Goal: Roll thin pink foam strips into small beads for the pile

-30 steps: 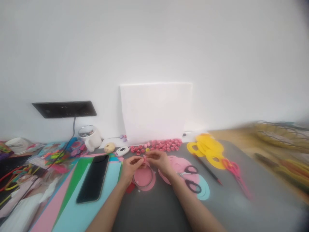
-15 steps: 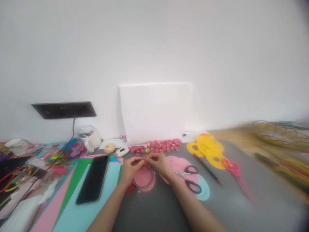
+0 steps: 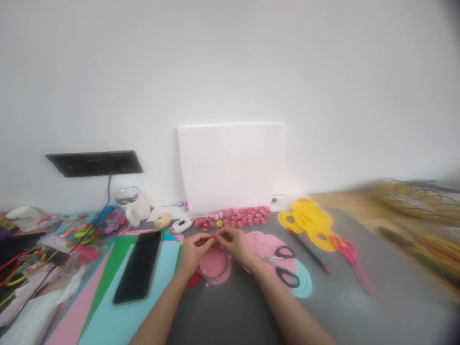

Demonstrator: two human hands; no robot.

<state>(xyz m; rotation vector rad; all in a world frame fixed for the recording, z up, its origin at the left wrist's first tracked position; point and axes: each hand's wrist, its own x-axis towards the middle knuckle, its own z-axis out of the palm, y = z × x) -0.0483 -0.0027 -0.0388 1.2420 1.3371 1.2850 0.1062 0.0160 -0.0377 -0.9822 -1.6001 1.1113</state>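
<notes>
My left hand point(image 3: 194, 250) and my right hand point(image 3: 235, 243) meet above the grey table, fingertips pinched together on a small pink paper piece point(image 3: 214, 237) held between them. Right below the hands lies a pink paper disc point(image 3: 214, 266) with a ring on it. A row of small pink rolled paper pieces point(image 3: 233, 217) runs along the table behind the hands. To the right of my right hand, black-handled scissors point(image 3: 283, 266) rest on pink paper circles point(image 3: 264, 239).
A black phone point(image 3: 138, 266) lies on coloured paper sheets point(image 3: 108, 297) at the left. Yellow paper rings point(image 3: 311, 221), a pencil point(image 3: 309, 251) and pink scissors point(image 3: 352, 261) sit at the right. A white board point(image 3: 232, 165) leans on the wall; a white mug point(image 3: 133, 206) stands left.
Both hands stayed together over the pink disc, their fingers shifting slightly around the small pink piece. Nothing else moved.
</notes>
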